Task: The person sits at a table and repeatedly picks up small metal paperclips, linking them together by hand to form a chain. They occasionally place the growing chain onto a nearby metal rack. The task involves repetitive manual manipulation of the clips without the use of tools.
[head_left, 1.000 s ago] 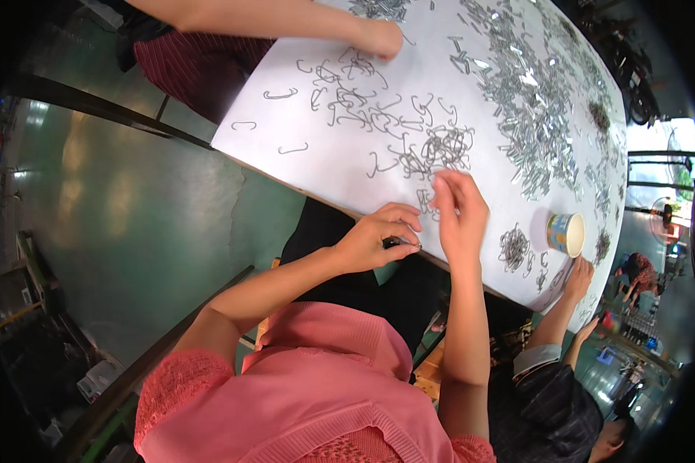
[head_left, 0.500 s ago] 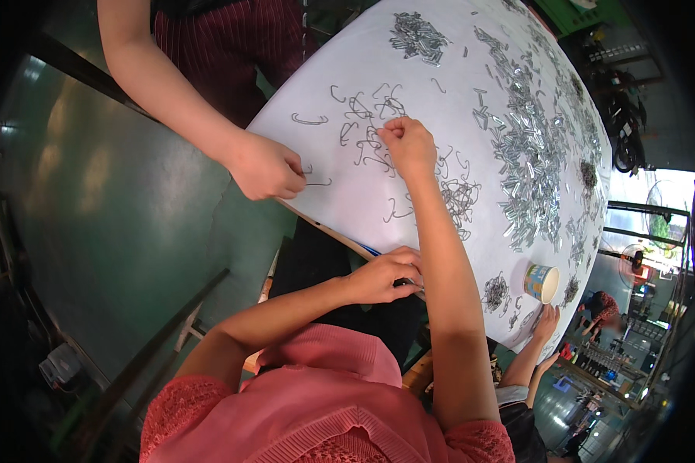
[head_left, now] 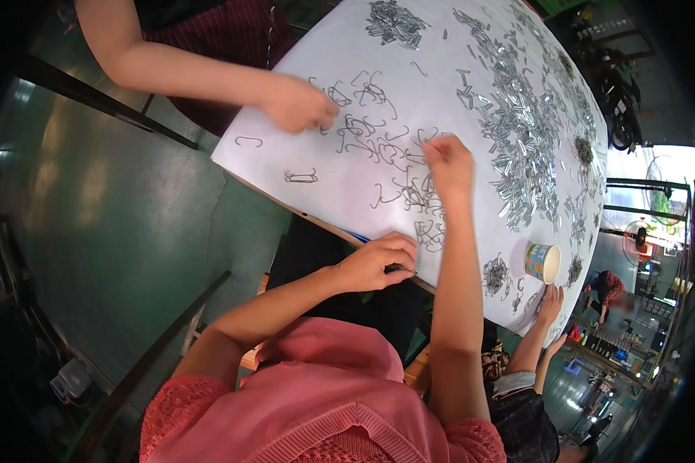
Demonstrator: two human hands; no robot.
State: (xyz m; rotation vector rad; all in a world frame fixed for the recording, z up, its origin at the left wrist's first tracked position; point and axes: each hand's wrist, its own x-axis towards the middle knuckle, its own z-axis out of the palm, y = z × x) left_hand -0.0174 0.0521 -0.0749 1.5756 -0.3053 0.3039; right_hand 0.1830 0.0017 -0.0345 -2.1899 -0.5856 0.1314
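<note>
Thin bent wire hooks (head_left: 374, 143) lie loosely scattered over the white-covered table (head_left: 332, 208). My right hand (head_left: 449, 166) is over the right side of these hooks, thumb and fingers pinched together. Wire shows right beside its fingertips, but whether any is between them is too small to tell. At the table's near edge my left hand (head_left: 380, 262) is curled closed around something thin and dark, mostly hidden by the fingers. Another person's hand (head_left: 301, 106), fingers bent, reaches in from the left to the far-left hooks.
Many shiny metal pieces (head_left: 517, 147) cover the right of the table; a smaller heap (head_left: 394, 25) lies at the far end. Near a paper cup (head_left: 542, 262) sit a dark wire pile (head_left: 496, 275) and a third person's hand (head_left: 550, 303). A small hook group (head_left: 301, 177) lies near the left edge.
My right hand has moved right and a little nearer. The other person's hand has gone from the left corner to the far hooks, leaving a small hook group visible near the edge.
</note>
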